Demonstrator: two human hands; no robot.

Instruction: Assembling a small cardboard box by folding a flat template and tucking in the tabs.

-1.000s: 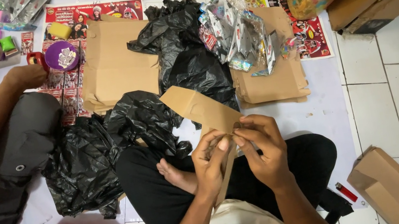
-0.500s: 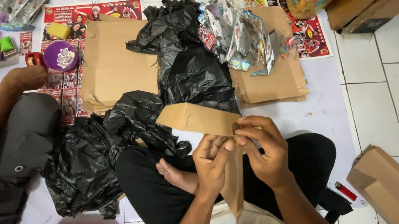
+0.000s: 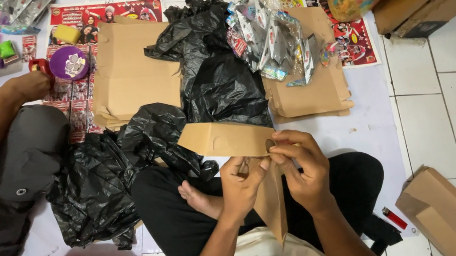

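While folded, cardboard box [image 3: 231,146] between both hands.

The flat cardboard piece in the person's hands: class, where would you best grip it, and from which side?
Probably at the fold, where the left hand and right hand already pinch the cardboard piece. Come from below, the person's side: one flap juts up-left, another hangs down, so the fold is the stiffest spot.
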